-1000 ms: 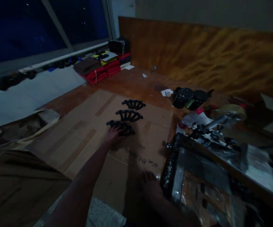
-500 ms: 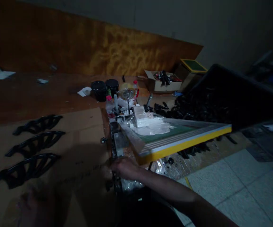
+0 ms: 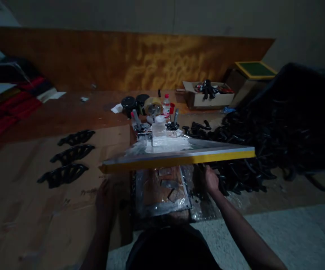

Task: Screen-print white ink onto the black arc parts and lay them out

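Right hand (image 3: 210,179) fingers reached into black parts pile (image 3: 252,150), grip state unclear | left hand (image 3: 105,195) blurred, fingers unreadable, lower centre | yellow-edged screen frame (image 3: 179,159) raised mid-frame | three black parts (image 3: 66,153) on cardboard (image 3: 24,210), left.

Both forearms are bare to the near edge of view, with no sleeves, gloves, watch or rings discernible (lighting is dim). The left hand (image 3: 104,191) and right hand (image 3: 210,179) are uncovered. A dark, apparently black garment covers the torso at the near centre.
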`<state>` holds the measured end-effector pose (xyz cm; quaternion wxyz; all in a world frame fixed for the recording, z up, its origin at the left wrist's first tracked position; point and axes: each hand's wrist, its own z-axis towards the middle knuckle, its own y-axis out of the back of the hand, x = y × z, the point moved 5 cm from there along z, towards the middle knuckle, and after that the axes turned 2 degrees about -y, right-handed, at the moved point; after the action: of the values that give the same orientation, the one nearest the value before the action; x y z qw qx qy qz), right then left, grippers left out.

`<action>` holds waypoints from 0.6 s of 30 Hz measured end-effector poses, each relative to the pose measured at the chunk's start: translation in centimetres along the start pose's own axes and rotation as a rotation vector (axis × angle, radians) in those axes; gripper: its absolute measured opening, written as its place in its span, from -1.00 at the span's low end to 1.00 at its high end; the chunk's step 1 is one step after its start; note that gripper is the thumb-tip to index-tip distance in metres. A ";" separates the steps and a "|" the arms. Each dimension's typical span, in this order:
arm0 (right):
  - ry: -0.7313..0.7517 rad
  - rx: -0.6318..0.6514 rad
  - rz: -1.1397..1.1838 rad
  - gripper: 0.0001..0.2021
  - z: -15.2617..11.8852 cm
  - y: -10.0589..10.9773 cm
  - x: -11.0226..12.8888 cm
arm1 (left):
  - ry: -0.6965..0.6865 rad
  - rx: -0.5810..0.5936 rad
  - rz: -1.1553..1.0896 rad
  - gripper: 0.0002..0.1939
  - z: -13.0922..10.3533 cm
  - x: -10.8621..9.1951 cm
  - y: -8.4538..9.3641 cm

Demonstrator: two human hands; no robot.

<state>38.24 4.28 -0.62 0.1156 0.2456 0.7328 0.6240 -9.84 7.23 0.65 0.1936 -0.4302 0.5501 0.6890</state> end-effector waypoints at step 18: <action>0.710 0.071 0.293 -0.70 -4.7 0.7 13.2 | -0.243 0.178 -0.528 -0.49 -0.4 -19.1 -0.3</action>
<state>24.85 6.97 2.76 -0.2443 0.1202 0.7054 0.6544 1.15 10.91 15.87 0.4674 -0.4538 0.4505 0.6104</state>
